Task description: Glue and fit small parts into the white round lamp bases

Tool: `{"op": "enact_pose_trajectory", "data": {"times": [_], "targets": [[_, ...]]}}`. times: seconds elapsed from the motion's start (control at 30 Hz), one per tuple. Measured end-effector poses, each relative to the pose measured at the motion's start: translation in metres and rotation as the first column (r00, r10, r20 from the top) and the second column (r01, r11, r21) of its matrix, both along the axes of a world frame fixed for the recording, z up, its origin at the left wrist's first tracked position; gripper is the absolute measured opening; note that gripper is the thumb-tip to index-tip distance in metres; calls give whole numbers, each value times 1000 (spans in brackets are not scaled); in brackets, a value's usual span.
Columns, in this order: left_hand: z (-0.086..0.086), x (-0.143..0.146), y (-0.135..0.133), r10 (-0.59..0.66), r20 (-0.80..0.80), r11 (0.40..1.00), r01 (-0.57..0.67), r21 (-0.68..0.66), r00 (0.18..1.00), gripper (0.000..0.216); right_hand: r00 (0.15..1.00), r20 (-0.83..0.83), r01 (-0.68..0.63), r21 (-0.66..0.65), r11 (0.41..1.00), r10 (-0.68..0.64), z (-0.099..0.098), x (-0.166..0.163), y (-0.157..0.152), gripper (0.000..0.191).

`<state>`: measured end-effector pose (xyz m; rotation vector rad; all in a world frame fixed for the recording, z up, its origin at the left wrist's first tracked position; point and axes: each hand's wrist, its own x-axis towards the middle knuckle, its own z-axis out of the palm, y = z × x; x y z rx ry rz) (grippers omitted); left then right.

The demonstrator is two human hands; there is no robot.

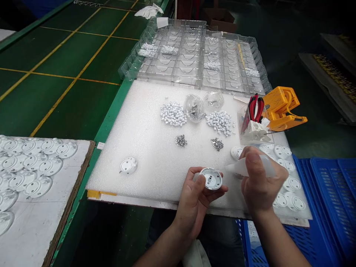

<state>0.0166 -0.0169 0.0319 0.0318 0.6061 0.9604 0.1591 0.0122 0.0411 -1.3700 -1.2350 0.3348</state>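
Clock read from middle of foam sheet, 12 = away from person.

Green bench (97,72) with yellow lines ran off at 10. White foam sheet (147,144) filled the work spot. Clear trays (189,68) sat at 12, some pockets holding small white pieces. White board (63,207) at 8 to 9 carried rows of round white parts (50,167). Blue crates (333,185) at 4, beside the sheet.

Right hand (258,181) at 4: fingers curled closed around a squeeze bottle (267,167), thumb on top, nozzle aimed at 9. Left hand (198,191) at 6: half-curled, thumb and fingers gripping the rim of a round white cover (213,180). Cover was at 5, above the sheet, inner face up. Nozzle was near the cover; exact tip hard to see against the foam.

Orange tape dispenser (280,107) at 2, clear box (250,139) just beside it, red-handled pliers (256,107) standing in the box. More white discs (293,183) at 4, past the right hand; single disc (128,165) at 8 to 9. Plastic bags (194,108) at 12 to 1, between white-piece piles (172,114) at 11 and 1. Metal-bit piles (181,140) at 10 and 3.
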Motion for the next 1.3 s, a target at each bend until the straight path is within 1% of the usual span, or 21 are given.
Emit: {"op": "enact_pose_trajectory", "data": {"times": [0.1,0.17,0.23,0.3,0.37,0.43,0.5,0.57,0.6,0.77,0.87,0.93,0.97,1.0,1.03,1.07,1.1,1.13,1.17,1.23,1.3], "targets": [[0,0,0,0,4,1000,0,-4,1000,43,994,-102,29,32,999,-25,4,-2,3,52],[-1,0,0,-2,3,1000,2,-9,1000,43,965,-262,47,52,998,-32,8,-2,7,53],[-1,0,0,0,4,1000,0,-14,1000,44,904,-426,20,-11,1000,-23,13,0,13,50],[-1,1,0,2,6,1000,-2,-17,1000,45,867,-499,-74,-128,989,0,15,7,19,48],[-2,1,-1,3,7,1000,-3,-18,1000,45,907,-414,-193,-256,947,73,15,15,27,45],[-3,1,-1,2,7,1000,-2,-17,1000,45,959,-200,-264,-375,889,200,14,22,36,35],[-3,1,-1,1,6,1000,-1,-14,1000,46,953,64,-237,-457,857,297,13,25,45,24],[-3,1,-1,1,4,1000,-1,-11,1000,46,906,266,-172,-478,862,329,9,23,55,17],[-3,1,-1,1,4,1000,-1,-10,1000,46,881,333,-148,-482,864,336,7,20,59,14],[-3,1,-1,6,5,1000,-6,-5,1000,47,771,475,-130,-536,834,425,-4,8,74,11],[-3,1,-1,5,3,1000,-5,2,1000,47,734,509,-169,-504,847,450,4,7,67,22],[-4,1,0,2,4,1000,-2,2,1000,47,765,508,-193,-405,894,396,17,13,55,31],[-4,1,0,0,4,1000,0,1,1000,46,799,505,-173,-326,930,326,24,17,48,28],[-4,1,0,-3,3,1000,3,-1,1000,46,853,493,-93,-181,979,172,30,24,41,20],[-3,1,0,-6,0,1000,6,-3,1000,45,900,435,22,8,1000,-23,35,32,34,13],[-3,1,0,-7,-3,1000,7,-5,1000,45,918,342,152,160,975,-199,38,40,29,9],[-3,1,0,-7,-6,1000,7,-6,1000,45,913,257,256,248,934,-318,39,50,25,7],[-3,0,0,-8,-10,1000,8,-6,1000,45,901,187,331,290,898,-392,38,59,23,6],[-3,0,0,-6,-15,1000,6,-4,1000,44,895,146,372,281,885,-422,35,68,21,7],[-2,0,0,-6,-26,1000,6,-2,1000,43,911,120,373,177,911,-396,28,81,21,10],[-1,0,0,-5,-35,1000,5,-4,999,42,938,109,326,47,944,-329,21,87,23,18]]}}
